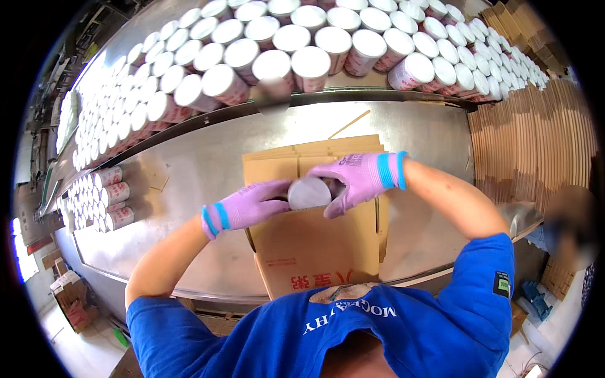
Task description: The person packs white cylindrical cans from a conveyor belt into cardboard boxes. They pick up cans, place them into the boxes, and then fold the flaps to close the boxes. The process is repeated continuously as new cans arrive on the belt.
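Observation:
My left hand (257,203), in a purple glove with a blue-striped cuff, has its fingertips at the left side of a can with a pale lid (309,193). On the can's other side is my right hand (347,182), gloved alike, with thumb and fingers spread; a dark gap shows between its palm and the can. Whether either hand grips the can is not clear. The can is at the upper part of a flattened cardboard box (316,245) with red printing, which lies on more cardboard on the metal table (198,156).
Beyond a raised metal edge (350,94) stand many white-lidded cans (311,61). Cans lying on their sides (116,193) are stacked at the table's left. Folded cardboard boxes (529,146) stand in a dense row on the right. A thin cardboard strip (350,124) lies behind the flattened box.

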The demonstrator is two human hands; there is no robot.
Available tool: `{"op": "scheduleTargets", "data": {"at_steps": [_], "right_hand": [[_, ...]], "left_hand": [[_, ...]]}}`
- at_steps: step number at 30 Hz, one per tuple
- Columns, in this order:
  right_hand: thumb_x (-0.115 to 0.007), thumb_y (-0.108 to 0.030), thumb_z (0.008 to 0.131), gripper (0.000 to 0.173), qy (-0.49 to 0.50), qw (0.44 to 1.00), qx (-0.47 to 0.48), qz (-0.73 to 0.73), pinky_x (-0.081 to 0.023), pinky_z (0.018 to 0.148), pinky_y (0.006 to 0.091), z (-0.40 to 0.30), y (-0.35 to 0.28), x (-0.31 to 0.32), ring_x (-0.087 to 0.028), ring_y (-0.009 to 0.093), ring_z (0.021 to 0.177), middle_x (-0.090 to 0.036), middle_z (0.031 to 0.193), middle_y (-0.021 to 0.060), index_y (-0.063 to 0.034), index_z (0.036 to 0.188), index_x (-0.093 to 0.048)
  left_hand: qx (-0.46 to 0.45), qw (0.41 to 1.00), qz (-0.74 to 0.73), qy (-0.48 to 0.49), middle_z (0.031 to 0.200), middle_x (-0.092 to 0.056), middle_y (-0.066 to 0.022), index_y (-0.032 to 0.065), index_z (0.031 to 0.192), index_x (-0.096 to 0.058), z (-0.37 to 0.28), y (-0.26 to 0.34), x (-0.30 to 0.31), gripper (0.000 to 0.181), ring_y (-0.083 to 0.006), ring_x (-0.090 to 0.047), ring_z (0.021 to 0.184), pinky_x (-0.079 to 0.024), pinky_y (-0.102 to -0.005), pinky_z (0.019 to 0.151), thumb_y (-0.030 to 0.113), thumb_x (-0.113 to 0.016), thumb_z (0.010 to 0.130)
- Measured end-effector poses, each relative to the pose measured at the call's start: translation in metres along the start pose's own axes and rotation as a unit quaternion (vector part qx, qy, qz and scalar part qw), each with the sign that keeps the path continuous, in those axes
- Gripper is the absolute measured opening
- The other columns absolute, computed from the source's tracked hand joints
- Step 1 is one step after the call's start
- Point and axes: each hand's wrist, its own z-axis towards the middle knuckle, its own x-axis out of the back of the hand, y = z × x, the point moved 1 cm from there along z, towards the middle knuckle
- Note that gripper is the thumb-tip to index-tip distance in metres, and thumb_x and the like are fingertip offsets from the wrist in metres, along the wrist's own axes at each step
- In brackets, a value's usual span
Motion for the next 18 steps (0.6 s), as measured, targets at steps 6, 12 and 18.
{"op": "scheduleTargets", "data": {"at_steps": [6,12,18], "right_hand": [[-0.061,-0.055,0.091,0.055,-0.207,0.977,-0.042,0.029,-0.051,0.086,0.0392,-0.031,-0.042,-0.047,-0.067,0.029,0.092,-0.073,0.095,0.0134,-0.0046,0.112,-0.068],[-0.059,-0.048,0.094,0.052,0.043,0.985,-0.062,0.158,-0.051,0.089,0.0418,-0.174,-0.001,-0.145,-0.067,0.033,0.097,-0.072,0.103,0.0177,-0.0037,0.120,-0.066],[-0.055,-0.045,0.096,0.055,0.349,0.903,-0.202,0.151,-0.049,0.092,0.0448,-0.338,-0.027,-0.214,-0.064,0.039,0.102,-0.068,0.109,0.0232,-0.0020,0.130,-0.057]], "left_hand": [[0.095,0.978,0.172,-0.064,0.125,-0.064,-0.0185,0.0018,0.136,-0.051,-0.012,0.021,-0.034,0.043,-0.0289,-0.064,0.111,-0.050,-0.0430,0.093,0.025,-0.052,0.101],[0.074,0.929,-0.308,0.192,0.135,-0.055,-0.0204,-0.0024,0.143,-0.043,-0.060,-0.108,-0.142,0.046,-0.0287,-0.058,0.122,-0.045,-0.0410,0.103,0.024,-0.041,0.105],[-0.051,0.947,-0.301,0.102,0.129,-0.059,-0.0174,-0.0005,0.133,-0.052,0.089,0.028,-0.245,0.039,-0.0269,-0.057,0.118,-0.045,-0.0364,0.101,0.005,-0.054,0.095]]}}
